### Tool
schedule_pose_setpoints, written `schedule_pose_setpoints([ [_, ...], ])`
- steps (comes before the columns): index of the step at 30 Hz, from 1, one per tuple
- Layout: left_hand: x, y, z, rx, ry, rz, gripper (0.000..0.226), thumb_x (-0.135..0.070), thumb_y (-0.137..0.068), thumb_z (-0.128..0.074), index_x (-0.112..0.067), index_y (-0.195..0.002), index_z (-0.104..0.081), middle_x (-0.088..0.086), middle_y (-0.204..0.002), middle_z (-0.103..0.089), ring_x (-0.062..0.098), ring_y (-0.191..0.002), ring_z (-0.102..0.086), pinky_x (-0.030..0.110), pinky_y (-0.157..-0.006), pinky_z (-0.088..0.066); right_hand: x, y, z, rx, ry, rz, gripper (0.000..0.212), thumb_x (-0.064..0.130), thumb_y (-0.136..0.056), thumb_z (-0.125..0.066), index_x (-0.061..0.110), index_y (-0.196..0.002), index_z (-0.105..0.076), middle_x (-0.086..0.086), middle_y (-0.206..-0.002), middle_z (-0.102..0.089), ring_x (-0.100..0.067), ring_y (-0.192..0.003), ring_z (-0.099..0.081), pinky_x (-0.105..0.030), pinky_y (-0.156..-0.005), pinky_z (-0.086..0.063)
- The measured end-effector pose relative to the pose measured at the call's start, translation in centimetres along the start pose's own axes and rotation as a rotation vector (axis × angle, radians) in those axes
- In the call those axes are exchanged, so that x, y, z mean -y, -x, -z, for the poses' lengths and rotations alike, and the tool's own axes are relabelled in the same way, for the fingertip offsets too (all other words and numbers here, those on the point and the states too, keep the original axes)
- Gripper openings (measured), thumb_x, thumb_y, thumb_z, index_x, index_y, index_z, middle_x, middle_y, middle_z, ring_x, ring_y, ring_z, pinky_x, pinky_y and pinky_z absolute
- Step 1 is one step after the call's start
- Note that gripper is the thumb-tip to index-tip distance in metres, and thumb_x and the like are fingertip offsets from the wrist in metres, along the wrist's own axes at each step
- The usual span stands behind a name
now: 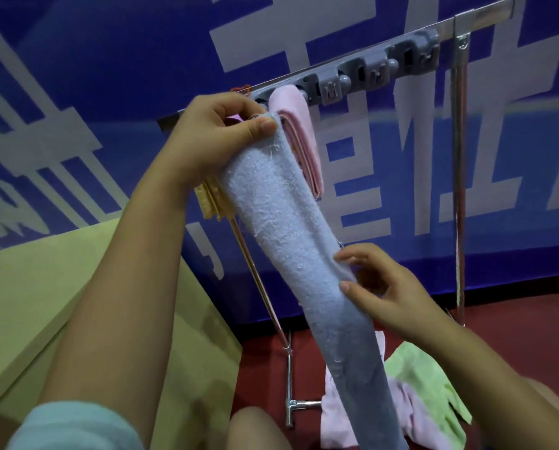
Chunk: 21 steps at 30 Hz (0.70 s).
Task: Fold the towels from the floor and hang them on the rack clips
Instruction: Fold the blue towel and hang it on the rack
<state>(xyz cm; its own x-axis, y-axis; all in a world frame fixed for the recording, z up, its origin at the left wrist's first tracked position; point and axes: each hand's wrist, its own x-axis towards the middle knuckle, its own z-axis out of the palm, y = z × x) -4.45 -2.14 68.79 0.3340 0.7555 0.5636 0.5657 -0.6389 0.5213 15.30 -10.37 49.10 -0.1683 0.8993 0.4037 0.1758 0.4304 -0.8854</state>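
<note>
Work stands midway: pink towel (299, 138) hangs clipped, your left grip (213, 131) and right grip (385, 293) pinch the blue towel (281, 222) at the rack (401, 30), green towel (424, 375) waits on the floor (515, 326).

Even soft indoor light, faint shadows, slight blur, wide-angle bending at edges

My left hand (216, 134) is up at the rack bar (460, 26), pinching the top of the long towel (288, 238), which runs down and rightward to my right hand (382, 287) holding its edge. Just right of my left hand a folded towel (301, 138) hangs from the bar, touching the long towel, with free clips (375, 71) further right. Below my right hand, loose towels (418, 384) lie on the floor beside the rack's foot (291, 404).
</note>
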Motion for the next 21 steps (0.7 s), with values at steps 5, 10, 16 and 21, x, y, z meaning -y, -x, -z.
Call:
schedule_pose_setpoints([
  [5, 0.1, -1.2, -0.4, 0.027, -0.148, 0.042, 0.007, -0.032, -0.081, -0.071, -0.029, -0.078, -0.066, -0.015, -0.077, -0.061, 0.0, -0.072, -0.054, 0.016, -0.066, -0.043, 1.9, 0.3, -0.3, 0.202, -0.097, -0.049, 0.041, -0.002, -0.088, -0.057, 0.035, -0.1, -0.072, 0.023, -0.1, -0.07, 0.0, -0.096, -0.064, -0.014, -0.075, -0.052],
  [10, 1.8, -2.1, -1.2, 0.028, -0.273, 0.104, 0.025, -0.036, -0.083, -0.069, -0.012, -0.089, -0.069, -0.012, -0.076, -0.057, 0.001, -0.07, -0.049, 0.019, -0.064, -0.04, 3.0, 0.8, 0.5, 0.379, -0.134, -0.128, 0.039, -0.006, -0.087, -0.054, 0.026, -0.089, -0.078, 0.011, -0.095, -0.074, -0.004, -0.097, -0.066, -0.019, -0.089, -0.05],
  [16, 5.1, -1.9, -2.3, 0.069, -0.331, 0.24, 0.025, -0.036, -0.085, -0.066, -0.012, -0.082, -0.066, -0.002, -0.071, -0.058, 0.008, -0.067, -0.048, 0.023, -0.061, -0.039, 2.9, 1.2, 1.7, 0.367, -0.358, -0.103, 0.025, 0.008, -0.081, -0.062, 0.026, -0.084, -0.079, 0.0, -0.095, -0.075, -0.015, -0.097, -0.069, -0.023, -0.08, -0.054],
  [21, 8.2, 0.1, -4.2, 0.148, -0.211, 0.36, 0.028, -0.033, -0.086, -0.067, -0.006, -0.088, -0.072, 0.002, -0.075, -0.064, 0.004, -0.064, -0.05, 0.016, -0.056, -0.041, 3.0, 1.5, 2.9, 0.391, -0.558, -0.06, 0.027, 0.045, -0.062, -0.08, 0.027, -0.082, -0.078, 0.006, -0.091, -0.075, -0.012, -0.09, -0.07, -0.024, -0.073, -0.055],
])
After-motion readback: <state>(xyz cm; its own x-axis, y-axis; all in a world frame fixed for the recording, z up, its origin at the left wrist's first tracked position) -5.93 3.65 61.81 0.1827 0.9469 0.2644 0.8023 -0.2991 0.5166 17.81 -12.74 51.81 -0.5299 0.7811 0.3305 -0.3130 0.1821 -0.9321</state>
